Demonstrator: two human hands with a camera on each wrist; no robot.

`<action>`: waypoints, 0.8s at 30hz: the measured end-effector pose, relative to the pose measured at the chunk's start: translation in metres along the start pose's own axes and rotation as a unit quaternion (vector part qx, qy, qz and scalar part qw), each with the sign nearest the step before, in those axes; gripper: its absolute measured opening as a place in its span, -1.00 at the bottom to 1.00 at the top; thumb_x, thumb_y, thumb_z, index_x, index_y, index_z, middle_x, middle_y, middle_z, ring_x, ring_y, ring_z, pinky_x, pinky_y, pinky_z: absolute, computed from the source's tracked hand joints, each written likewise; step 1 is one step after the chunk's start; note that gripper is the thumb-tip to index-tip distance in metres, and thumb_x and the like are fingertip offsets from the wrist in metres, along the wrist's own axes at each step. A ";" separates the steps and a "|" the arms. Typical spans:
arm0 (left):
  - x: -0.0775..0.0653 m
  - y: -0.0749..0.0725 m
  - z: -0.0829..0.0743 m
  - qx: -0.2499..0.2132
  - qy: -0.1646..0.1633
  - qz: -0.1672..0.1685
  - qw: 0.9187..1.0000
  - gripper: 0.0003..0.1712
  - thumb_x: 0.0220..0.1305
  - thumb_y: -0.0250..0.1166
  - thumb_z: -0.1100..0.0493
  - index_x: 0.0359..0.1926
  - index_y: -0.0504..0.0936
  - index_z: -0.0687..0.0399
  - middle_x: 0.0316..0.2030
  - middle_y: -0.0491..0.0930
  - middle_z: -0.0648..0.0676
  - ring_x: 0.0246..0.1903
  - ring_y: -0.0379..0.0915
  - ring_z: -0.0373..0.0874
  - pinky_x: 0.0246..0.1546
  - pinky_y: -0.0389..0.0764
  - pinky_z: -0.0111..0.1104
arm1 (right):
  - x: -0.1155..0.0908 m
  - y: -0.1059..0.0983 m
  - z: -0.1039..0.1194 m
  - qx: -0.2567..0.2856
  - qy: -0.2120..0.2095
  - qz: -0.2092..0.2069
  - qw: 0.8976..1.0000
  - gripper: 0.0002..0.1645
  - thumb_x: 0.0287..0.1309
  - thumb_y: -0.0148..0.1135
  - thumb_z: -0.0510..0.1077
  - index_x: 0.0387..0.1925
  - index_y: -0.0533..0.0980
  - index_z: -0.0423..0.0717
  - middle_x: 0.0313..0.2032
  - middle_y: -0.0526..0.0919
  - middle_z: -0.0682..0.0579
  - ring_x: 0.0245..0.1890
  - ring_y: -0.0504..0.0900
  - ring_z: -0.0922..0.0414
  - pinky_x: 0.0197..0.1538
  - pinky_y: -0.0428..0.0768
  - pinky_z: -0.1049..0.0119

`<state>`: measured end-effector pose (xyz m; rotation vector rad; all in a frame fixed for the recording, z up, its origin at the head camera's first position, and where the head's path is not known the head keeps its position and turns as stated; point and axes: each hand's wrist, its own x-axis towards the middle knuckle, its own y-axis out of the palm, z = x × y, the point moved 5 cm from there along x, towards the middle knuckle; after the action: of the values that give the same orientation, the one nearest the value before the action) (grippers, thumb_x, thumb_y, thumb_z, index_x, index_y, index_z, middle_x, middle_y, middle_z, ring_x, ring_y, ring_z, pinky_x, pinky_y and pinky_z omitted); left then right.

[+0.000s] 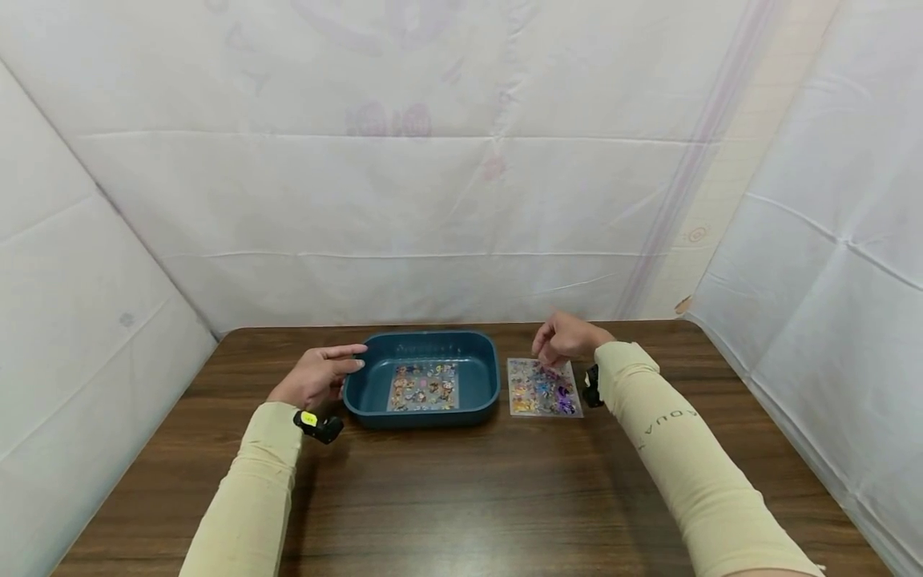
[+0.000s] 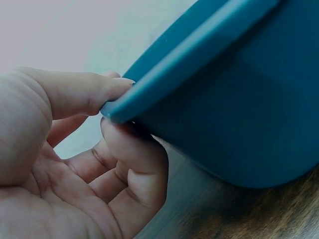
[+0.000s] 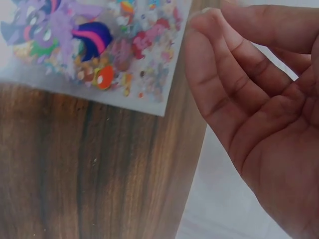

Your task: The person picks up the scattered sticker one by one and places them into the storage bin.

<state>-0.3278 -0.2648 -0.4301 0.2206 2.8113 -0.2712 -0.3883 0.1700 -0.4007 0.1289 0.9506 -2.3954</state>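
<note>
A dark teal plastic basin (image 1: pixel 433 418) stands on the table, with a clear sheet of small colourful stickers (image 1: pixel 424 387) lying inside. My left hand (image 1: pixel 317 377) pinches its left rim; in the left wrist view the thumb (image 2: pixel 75 92) presses on top and curled fingers lie beneath. To the right of the basin lies another clear sticker sheet (image 1: pixel 537 391), printed with purple, pink and orange cartoon figures. My right hand (image 1: pixel 566 336) is at that sheet's far edge with its fingers bent. Fingertips and thumb come close together, but whether they hold anything is hidden.
The brown wooden table (image 1: pixel 433 497) reaches toward me in front of the basin. White cloth (image 1: pixel 461 200) hangs behind the table and along both sides. A wrist camera (image 1: pixel 319 426) sits close to the basin's near left corner.
</note>
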 end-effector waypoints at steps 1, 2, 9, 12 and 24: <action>0.000 0.000 0.000 0.001 0.000 0.000 1.000 -0.37 0.52 0.27 0.15 0.52 0.39 0.10 -0.42 0.50 -0.07 -0.46 0.42 -0.20 -0.34 0.57 -0.32 | 0.000 0.000 -0.001 -0.004 -0.002 0.001 1.000 -0.71 0.18 0.24 -0.48 -0.05 0.65 -0.47 -0.19 0.78 -0.26 -0.32 0.74 0.09 -0.06 0.77 0.05; 0.000 0.000 0.000 0.001 0.001 0.000 1.000 -0.37 0.51 0.27 0.14 0.52 0.39 0.11 -0.42 0.50 -0.07 -0.46 0.42 -0.20 -0.34 0.57 -0.32 | -0.001 0.000 -0.002 -0.009 -0.004 0.000 1.000 -0.71 0.17 0.23 -0.50 -0.06 0.66 -0.47 -0.21 0.77 -0.27 -0.34 0.71 0.10 -0.08 0.77 0.05; 0.001 0.001 -0.001 0.002 0.006 0.001 1.000 -0.37 0.51 0.27 0.15 0.52 0.39 0.11 -0.47 0.46 -0.09 -0.50 0.39 -0.21 -0.37 0.54 -0.32 | -0.004 -0.001 -0.006 -0.050 -0.017 -0.011 0.999 -0.71 0.14 0.16 -0.53 -0.12 0.68 -0.45 -0.27 0.77 -0.26 -0.35 0.72 0.06 -0.17 0.77 0.11; 0.001 0.001 -0.001 0.003 0.007 0.002 1.000 -0.37 0.51 0.27 0.14 0.52 0.39 0.12 -0.46 0.47 -0.09 -0.48 0.40 -0.20 -0.36 0.55 -0.32 | -0.004 -0.001 -0.008 -0.075 -0.023 -0.018 0.997 -0.70 0.11 0.16 -0.53 -0.14 0.69 -0.44 -0.28 0.77 -0.25 -0.35 0.70 0.08 -0.19 0.75 0.14; -0.003 0.000 -0.001 0.003 0.009 0.004 1.000 -0.36 0.52 0.27 0.13 0.53 0.38 0.13 -0.49 0.45 -0.10 -0.50 0.39 -0.21 -0.37 0.55 -0.32 | 0.001 0.006 -0.013 -0.160 -0.013 -0.070 0.984 -0.84 0.13 0.39 -0.43 -0.22 0.71 -0.27 -0.33 0.73 -0.08 -0.39 0.55 0.13 -0.18 0.64 0.23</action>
<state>-0.3256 -0.2654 -0.4284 0.2362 2.8267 -0.2780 -0.3877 0.1742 -0.4142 -0.0934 1.3572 -2.3241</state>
